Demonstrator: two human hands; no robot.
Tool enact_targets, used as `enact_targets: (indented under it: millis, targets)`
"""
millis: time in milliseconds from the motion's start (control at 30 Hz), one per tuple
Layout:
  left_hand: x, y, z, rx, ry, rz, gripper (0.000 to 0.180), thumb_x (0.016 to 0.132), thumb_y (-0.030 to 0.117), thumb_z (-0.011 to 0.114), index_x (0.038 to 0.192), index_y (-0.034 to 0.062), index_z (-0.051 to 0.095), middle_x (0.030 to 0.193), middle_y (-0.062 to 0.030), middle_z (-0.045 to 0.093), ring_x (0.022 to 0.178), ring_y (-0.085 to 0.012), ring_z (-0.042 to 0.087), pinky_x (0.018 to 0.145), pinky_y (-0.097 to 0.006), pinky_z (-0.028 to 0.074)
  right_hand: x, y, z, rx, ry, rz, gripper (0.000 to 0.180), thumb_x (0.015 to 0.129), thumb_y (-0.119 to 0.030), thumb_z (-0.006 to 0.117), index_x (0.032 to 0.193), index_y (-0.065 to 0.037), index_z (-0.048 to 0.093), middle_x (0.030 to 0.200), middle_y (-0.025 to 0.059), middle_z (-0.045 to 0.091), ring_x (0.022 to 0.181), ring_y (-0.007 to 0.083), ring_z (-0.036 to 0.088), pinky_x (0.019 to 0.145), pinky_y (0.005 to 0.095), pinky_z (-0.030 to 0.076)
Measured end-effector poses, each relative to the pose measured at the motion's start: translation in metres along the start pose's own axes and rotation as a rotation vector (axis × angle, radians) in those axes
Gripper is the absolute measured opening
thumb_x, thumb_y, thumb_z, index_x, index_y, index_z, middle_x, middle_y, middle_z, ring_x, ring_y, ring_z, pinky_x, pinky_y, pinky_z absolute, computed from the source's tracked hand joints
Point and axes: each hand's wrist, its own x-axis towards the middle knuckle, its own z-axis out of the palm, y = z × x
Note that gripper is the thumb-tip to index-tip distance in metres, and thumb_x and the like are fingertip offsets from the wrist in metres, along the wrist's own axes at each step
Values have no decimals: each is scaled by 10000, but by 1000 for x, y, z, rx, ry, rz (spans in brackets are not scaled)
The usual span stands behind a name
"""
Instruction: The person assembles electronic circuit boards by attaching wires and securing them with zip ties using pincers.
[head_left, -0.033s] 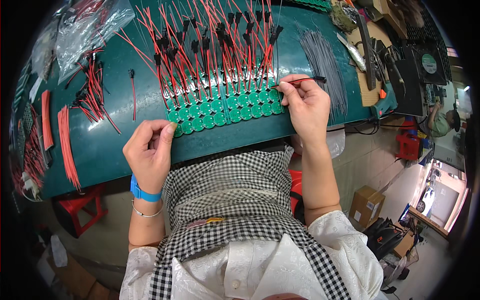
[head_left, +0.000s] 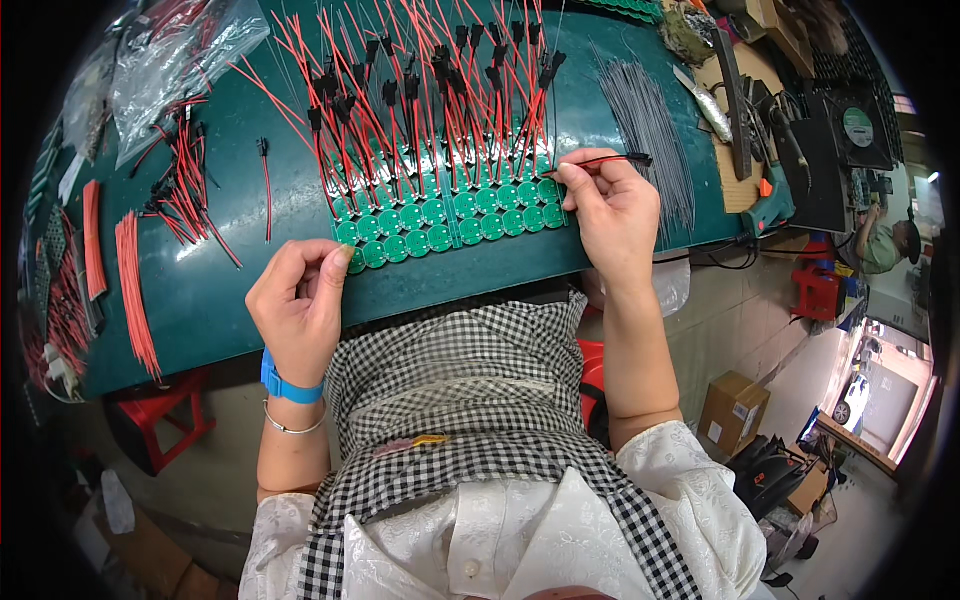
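A panel of round green circuit boards (head_left: 411,243) lies on the green table in front of me. Red and black wires with black connectors (head_left: 440,70) rise from its far rows. My left hand (head_left: 302,290) pinches the panel's near left corner between thumb and forefinger. At the panel's right edge, my right hand (head_left: 608,205) is closed on a red and black connector wire (head_left: 603,160). Its black plug points right, and its other end reaches the panel's right side. Whether that end touches a board, I cannot tell.
Left of the panel lie a loose connector wire (head_left: 267,190), a heap of connector wires (head_left: 185,190) and a bundle of red wires (head_left: 133,290). A sheaf of thin grey strands (head_left: 650,130) lies right. Beyond it are tools and a teal-handled tool (head_left: 768,208). A person (head_left: 885,243) is farther off.
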Motion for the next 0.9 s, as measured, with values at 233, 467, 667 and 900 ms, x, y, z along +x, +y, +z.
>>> enact_targets:
  millis: [233,467,667,900]
  targets:
    - [-1,-2,0,6,5,-14,162,866,61,740,793,-20,620,665,14,504,558,-42,338,484,-219,267,1,-5,3,-221,-13,-182,64,845,-38,712,885,11,713,676,73,624,550,105,587,512,254,456]
    - [1,-2,-4,51,-61,-37,136,910,57,696,825,-19,623,702,39,530,638,-27,429,569,-183,357,-3,-12,7,-402,35,-343,92,827,-65,724,855,-2,662,714,129,615,597,265,605,567,345,472]
    - [-7,6,-9,-526,-22,-125,85,853,-4,721,851,-1,636,765,-36,622,656,-80,524,609,-216,424,5,-17,18,-539,-55,-482,130,839,-93,712,836,-15,609,771,156,627,662,349,604,601,391,479]
    - [-4,5,9,-1639,-504,-147,375,747,355,846,803,88,588,672,16,516,557,-109,418,488,-271,286,2,-9,18,-433,63,-309,176,811,-64,786,821,-4,620,676,20,600,584,69,528,559,231,456]
